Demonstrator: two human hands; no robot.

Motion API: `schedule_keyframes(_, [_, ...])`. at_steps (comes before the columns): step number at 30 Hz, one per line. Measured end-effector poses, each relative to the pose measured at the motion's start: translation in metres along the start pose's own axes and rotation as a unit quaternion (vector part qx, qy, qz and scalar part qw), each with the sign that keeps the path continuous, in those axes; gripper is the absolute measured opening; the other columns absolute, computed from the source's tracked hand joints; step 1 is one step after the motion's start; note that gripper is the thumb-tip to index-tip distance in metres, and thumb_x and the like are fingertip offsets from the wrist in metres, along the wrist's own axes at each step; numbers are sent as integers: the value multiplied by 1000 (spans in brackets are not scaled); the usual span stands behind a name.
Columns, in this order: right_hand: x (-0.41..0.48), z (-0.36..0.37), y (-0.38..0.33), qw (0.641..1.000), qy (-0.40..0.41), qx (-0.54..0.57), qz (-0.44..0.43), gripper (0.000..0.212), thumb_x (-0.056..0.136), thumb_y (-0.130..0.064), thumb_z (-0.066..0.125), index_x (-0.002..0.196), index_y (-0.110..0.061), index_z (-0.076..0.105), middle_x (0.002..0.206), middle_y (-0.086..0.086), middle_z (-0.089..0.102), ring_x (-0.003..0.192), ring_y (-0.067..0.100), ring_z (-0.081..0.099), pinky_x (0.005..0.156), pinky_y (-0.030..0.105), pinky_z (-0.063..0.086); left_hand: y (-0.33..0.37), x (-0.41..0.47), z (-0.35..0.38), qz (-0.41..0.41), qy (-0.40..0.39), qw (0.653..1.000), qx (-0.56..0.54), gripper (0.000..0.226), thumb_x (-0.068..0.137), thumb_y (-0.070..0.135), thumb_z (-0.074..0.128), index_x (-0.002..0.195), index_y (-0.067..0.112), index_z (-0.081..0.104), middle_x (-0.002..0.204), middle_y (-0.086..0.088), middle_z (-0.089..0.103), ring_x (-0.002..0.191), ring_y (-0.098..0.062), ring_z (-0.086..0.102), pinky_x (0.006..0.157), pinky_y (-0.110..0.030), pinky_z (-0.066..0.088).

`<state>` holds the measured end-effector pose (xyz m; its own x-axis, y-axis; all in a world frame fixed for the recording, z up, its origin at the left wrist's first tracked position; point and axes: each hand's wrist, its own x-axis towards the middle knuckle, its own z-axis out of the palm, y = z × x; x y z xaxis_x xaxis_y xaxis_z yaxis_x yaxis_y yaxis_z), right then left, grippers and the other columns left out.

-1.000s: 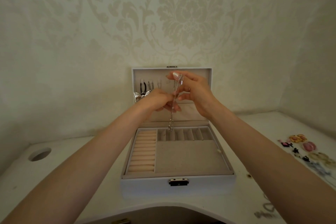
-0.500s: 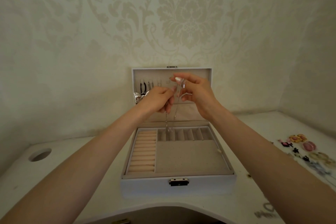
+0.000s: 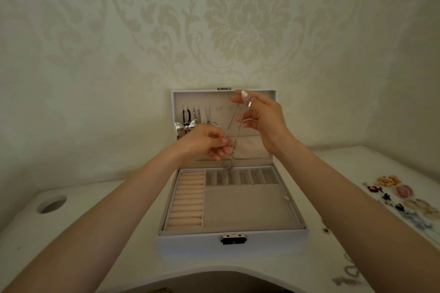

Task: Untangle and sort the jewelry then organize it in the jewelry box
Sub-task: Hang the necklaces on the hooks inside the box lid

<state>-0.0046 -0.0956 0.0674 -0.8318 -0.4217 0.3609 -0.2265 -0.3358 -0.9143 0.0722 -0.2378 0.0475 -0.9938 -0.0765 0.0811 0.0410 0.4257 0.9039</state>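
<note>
Fingers (image 3: 244, 95) of the right hand (image 3: 266, 121) pinch the chain (image 3: 231, 158) top by the lid (image 3: 262, 102) of the box (image 3: 190, 242), left hand (image 3: 204, 141) pinching a strand lower, loop dangling above the slots (image 3: 257, 176); I judge untangling is in hand, and next I'd ease the strands apart, then hang it on a free hook (image 3: 218, 108).

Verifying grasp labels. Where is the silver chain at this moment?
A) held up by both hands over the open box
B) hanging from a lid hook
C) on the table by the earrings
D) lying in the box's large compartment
A: the right hand pinches the silver chain at its top, the left hand pinches it lower down, and its loop dangles above the jewelry box.
</note>
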Motion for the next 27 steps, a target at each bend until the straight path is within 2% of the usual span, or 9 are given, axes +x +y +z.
schedule_keyframes(4, [0,-2,-1,1000,-5,-1,-2,24,91,-24,61,111,-13,67,106,2,72,68,11,62,58,19,49,-2,0,2,0,4,1000,8,20,96,7,50,103,-3,65,81,-6,66,54,1,58,53,-13,49])
schedule_keyframes(7, [0,-4,-1,1000,-12,-4,-8,21,90,-22,61,109,-15,67,103,0,72,81,12,65,70,24,52,0,0,2,-2,18,999,35,20,96,15,51,92,10,70,82,0,67,54,2,55,53,-13,45])
schedule_keyframes(9, [0,-4,-1,1000,-13,-8,-9,21,89,-19,62,109,-15,66,104,0,71,85,12,66,79,29,51,4,1,2,-2,29,998,49,24,97,20,51,81,16,68,71,6,65,53,0,53,53,-16,42])
schedule_keyframes(12, [-1,-4,0,1000,-14,-13,-8,25,89,-16,62,113,-12,66,109,4,70,88,12,66,84,32,50,14,-1,5,-10,21,999,43,30,98,23,48,73,14,63,57,8,63,49,-2,52,51,-17,39])
schedule_keyframes(16, [-4,0,-1,999,-31,-32,-18,27,88,-13,63,114,-10,65,117,10,67,97,16,64,84,31,50,26,-2,9,-72,-23,997,-16,28,98,19,48,78,7,63,62,-3,68,49,-6,57,49,-15,45])
schedule_keyframes(19, [-8,6,0,997,-56,-46,-32,30,78,-19,70,107,-16,66,113,2,68,106,17,63,82,27,50,29,0,10,-141,-50,985,-92,26,97,16,48,85,3,66,61,-3,68,49,-4,58,48,-12,47])
schedule_keyframes(21, [-9,8,2,994,-74,-70,-48,29,79,-15,72,107,-17,65,113,-1,68,104,9,62,78,23,50,29,2,11,-168,-54,975,-139,27,97,17,47,88,1,66,59,-1,66,50,-4,55,48,-11,47])
schedule_keyframes(24, [-9,7,5,988,-95,-111,-55,30,85,-6,66,114,-14,64,117,-4,66,95,2,61,72,19,48,28,4,10,-193,-57,963,-180,33,96,27,49,86,0,66,59,-1,63,48,-4,51,47,-11,48])
schedule_keyframes(27, [-10,7,7,981,-118,-143,-53,30,86,-9,66,116,-15,64,119,-7,64,95,3,60,69,16,47,25,7,8,-211,-64,964,-150,39,93,38,51,79,4,65,59,-1,61,45,-4,50,45,-12,45])
